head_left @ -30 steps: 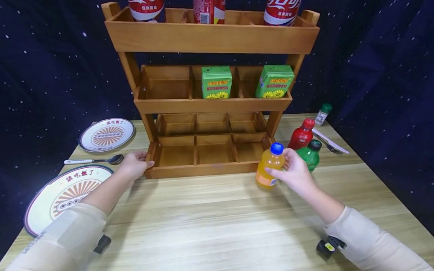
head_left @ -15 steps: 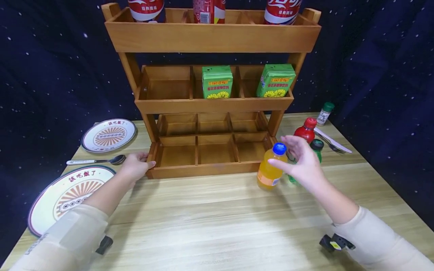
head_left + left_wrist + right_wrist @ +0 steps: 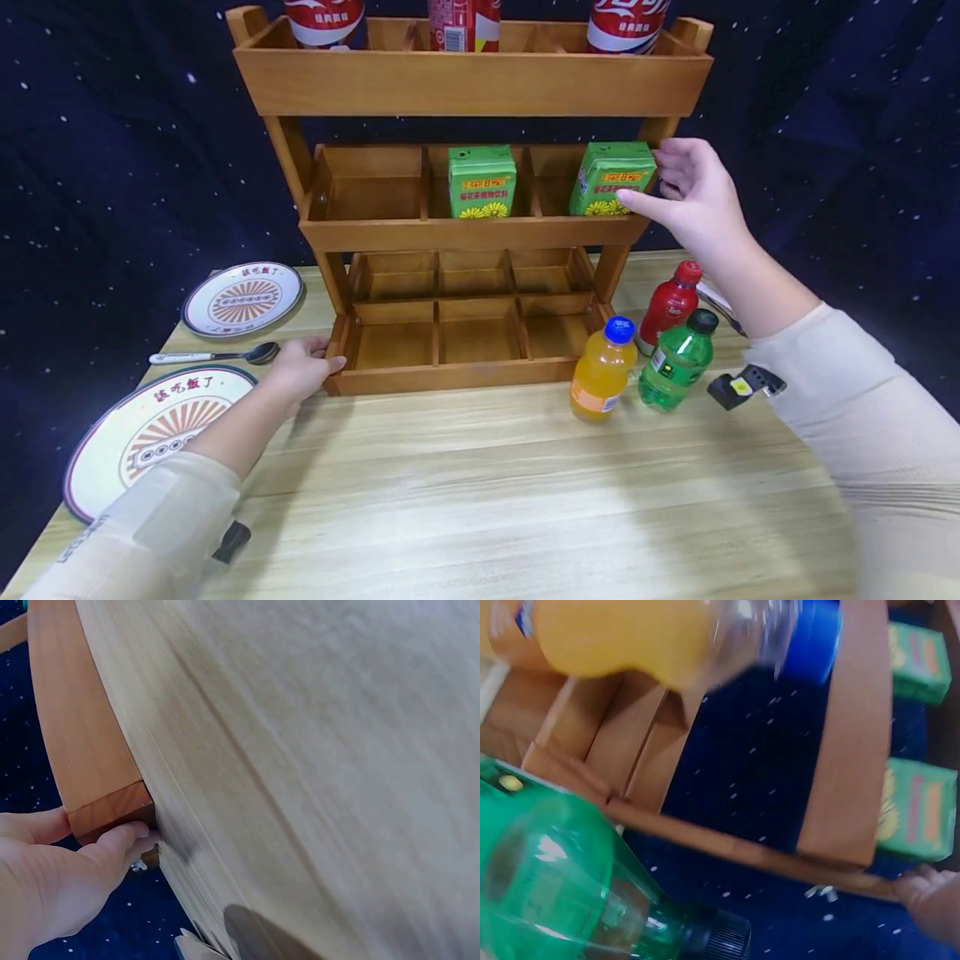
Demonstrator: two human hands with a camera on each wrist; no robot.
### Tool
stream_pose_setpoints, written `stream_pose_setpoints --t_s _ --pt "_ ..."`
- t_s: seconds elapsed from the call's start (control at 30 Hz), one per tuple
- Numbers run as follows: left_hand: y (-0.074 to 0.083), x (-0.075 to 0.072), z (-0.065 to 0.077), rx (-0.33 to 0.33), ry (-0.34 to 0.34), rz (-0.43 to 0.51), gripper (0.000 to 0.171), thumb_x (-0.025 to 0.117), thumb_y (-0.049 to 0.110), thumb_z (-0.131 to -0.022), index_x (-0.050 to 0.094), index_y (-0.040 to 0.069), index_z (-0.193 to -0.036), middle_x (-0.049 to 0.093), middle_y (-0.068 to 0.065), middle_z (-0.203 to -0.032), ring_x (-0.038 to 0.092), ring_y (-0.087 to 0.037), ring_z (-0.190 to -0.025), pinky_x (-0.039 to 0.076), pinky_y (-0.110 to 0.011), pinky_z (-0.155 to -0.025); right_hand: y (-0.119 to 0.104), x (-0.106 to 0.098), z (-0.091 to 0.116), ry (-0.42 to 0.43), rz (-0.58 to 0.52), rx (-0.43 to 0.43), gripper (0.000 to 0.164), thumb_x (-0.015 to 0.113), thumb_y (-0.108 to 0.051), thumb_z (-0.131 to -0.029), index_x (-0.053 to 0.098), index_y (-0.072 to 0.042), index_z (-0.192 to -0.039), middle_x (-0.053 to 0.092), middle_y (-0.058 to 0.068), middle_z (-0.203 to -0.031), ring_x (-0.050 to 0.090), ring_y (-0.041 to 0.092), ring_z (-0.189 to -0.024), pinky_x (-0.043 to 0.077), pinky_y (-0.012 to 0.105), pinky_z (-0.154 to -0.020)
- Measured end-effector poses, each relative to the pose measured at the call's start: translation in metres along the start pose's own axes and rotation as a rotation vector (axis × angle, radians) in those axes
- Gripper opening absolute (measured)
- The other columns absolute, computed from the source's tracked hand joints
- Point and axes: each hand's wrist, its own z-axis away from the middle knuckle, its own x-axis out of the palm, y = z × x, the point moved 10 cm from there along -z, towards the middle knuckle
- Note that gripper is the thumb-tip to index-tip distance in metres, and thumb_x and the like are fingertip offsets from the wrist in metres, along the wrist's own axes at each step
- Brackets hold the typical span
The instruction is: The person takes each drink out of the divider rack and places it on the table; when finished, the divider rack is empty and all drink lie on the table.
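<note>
A three-tier wooden shelf rack [image 3: 472, 87] stands at the back of the table. My left hand [image 3: 298, 368] grips the front left corner of its bottom tier; in the left wrist view thumb and finger lie on either side of the wooden corner [image 3: 112, 811]. My right hand [image 3: 701, 196] is raised at the right end of the middle tier. Its thumb overlaps the front of a green drink carton [image 3: 609, 177], while its loosely bent fingers are beside the carton's right side. A second green carton [image 3: 482, 183] sits in the middle compartment.
An orange juice bottle [image 3: 602, 375], a green soda bottle [image 3: 678, 362] and a red bottle [image 3: 670, 304] stand right of the rack. Red cans [image 3: 626, 25] occupy the top tier. Two plates [image 3: 243, 298] and a spoon [image 3: 213, 356] lie at left.
My right hand has let go of the orange juice bottle, which stays standing on the table, and has risen to the right green carton. My left hand keeps its grip on the rack.
</note>
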Motion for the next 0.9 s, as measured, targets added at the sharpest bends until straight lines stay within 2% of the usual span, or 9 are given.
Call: stream_pose_setpoints --t_s 0.17,0.27,0.4,0.57,0.7,0.8,0.9 --pt "-0.001 -0.001 -0.002 0.003 0.001 0.001 0.058 0.049 0.008 -0.091 0.019 -0.015 -0.134 0.029 -0.030 -0.135 0.031 -0.035 -0.123 0.028 -0.041 -0.101 0.011 0.009 -0.022 -0.056 -0.052 0.041 0.069 0.074 -0.022 -0.072 0.037 -0.011 -0.129 0.047 0.007 -0.126 0.047 0.016 -0.113 0.038 0.024 -0.094" --pt "0.000 -0.001 -0.001 0.002 0.007 -0.001 0.057 0.049 0.008 -0.091 0.020 -0.014 -0.134 0.029 -0.030 -0.135 0.031 -0.035 -0.123 0.028 -0.041 -0.101 0.018 0.014 -0.029 -0.086 -0.086 0.060 0.070 0.076 -0.019 -0.069 0.038 -0.012 -0.128 0.048 0.007 -0.125 0.048 0.017 -0.111 0.041 0.021 -0.089" --pt "-0.001 -0.002 0.001 -0.010 0.023 -0.007 0.056 0.049 0.009 -0.090 0.023 -0.013 -0.134 0.032 -0.028 -0.135 0.033 -0.034 -0.122 0.029 -0.040 -0.100 0.022 0.020 -0.033 -0.100 -0.068 0.064 0.070 0.076 -0.015 -0.070 0.038 -0.013 -0.128 0.047 0.007 -0.124 0.048 0.017 -0.112 0.041 0.021 -0.089" --pt "0.001 -0.002 0.001 -0.001 0.003 -0.012 0.057 0.049 0.009 -0.091 0.020 -0.014 -0.134 0.029 -0.029 -0.136 0.033 -0.035 -0.122 0.029 -0.041 -0.101 0.023 0.018 -0.035 -0.049 -0.010 0.039 0.066 0.074 -0.011 -0.071 0.038 -0.011 -0.126 0.047 0.008 -0.122 0.047 0.017 -0.110 0.039 0.026 -0.093" --pt "0.001 -0.002 0.001 -0.005 0.002 -0.004 0.058 0.049 0.008 -0.091 0.018 -0.014 -0.135 0.028 -0.030 -0.136 0.032 -0.035 -0.123 0.028 -0.041 -0.101 0.022 0.014 -0.035 0.011 0.008 0.002 0.062 0.076 -0.014 -0.068 0.041 -0.011 -0.119 0.050 0.007 -0.119 0.049 0.017 -0.106 0.040 0.026 -0.093" --pt "0.000 -0.002 0.001 -0.004 0.005 0.001 0.057 0.048 0.007 -0.091 0.018 -0.015 -0.134 0.029 -0.030 -0.135 0.032 -0.035 -0.122 0.028 -0.041 -0.101 0.015 0.009 -0.031 0.062 0.029 -0.063 0.058 0.077 -0.015 -0.067 0.043 -0.012 -0.114 0.054 0.006 -0.115 0.051 0.016 -0.102 0.042 0.025 -0.090" --pt "0.000 -0.001 0.001 0.000 0.002 0.006 0.056 0.048 0.007 -0.091 0.019 -0.015 -0.134 0.030 -0.030 -0.134 0.033 -0.035 -0.122 0.029 -0.041 -0.100 -0.001 0.003 -0.021 0.117 0.030 -0.149 0.053 0.077 -0.014 -0.067 0.046 -0.011 -0.109 0.057 0.006 -0.111 0.052 0.015 -0.100 0.042 0.024 -0.089"
